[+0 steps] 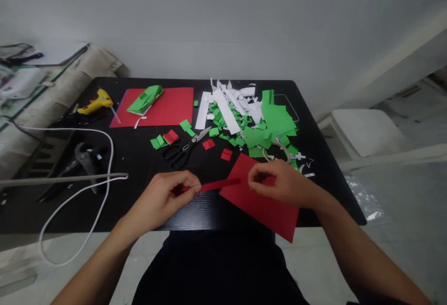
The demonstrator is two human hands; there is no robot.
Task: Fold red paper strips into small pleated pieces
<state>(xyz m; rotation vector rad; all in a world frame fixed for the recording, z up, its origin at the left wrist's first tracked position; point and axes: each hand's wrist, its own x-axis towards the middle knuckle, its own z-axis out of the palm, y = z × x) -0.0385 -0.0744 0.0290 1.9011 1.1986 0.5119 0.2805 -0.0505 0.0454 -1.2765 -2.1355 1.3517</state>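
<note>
Pinched between the thumb and fingers of my left hand [172, 193] is a narrow red paper strip [220, 184], which points right over the black table. My right hand [284, 181] hovers just past the strip's free end, thumb and index finger curled together, with nothing visible in them. Under the right hand lies a red paper sheet [260, 207], its lower corner over the table's front edge. Beyond the hands are black-handled scissors [185, 149], blades partly apart. Small folded red pieces [226, 154] and folded green pieces [159, 142] lie around the scissors.
White and green paper scraps [226, 114] are heaped at the back right, with a tape roll [276, 153] in front. A yellow glue gun [96, 102] lies back left, beside a larger red sheet [174, 105]. A white cable [111, 151] loops over pliers [85, 160] at left.
</note>
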